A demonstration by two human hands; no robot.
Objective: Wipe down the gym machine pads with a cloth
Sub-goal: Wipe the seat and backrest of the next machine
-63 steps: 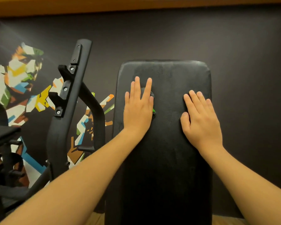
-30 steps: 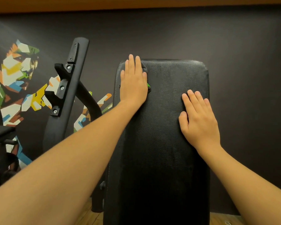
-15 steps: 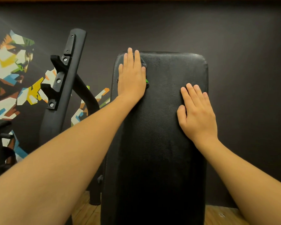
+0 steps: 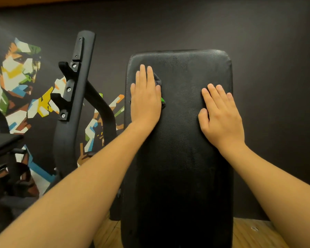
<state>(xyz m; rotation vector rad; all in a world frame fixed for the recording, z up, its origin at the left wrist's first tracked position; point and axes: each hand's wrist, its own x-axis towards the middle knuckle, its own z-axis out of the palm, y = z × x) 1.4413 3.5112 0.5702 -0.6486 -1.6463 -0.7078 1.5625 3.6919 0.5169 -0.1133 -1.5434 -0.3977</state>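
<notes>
The left hand, fingers straight and flat, presses a dark cloth with a green edge against the tall black leather-look machine pad, near the pad's upper left corner. Half a second ago its fingertips reached over the pad's top edge. Now they lie just below it, so the stroke seems to have turned downward. The right hand, open and flat, braces the pad's right side as before. The pad's lower part probably still needs wiping.
</notes>
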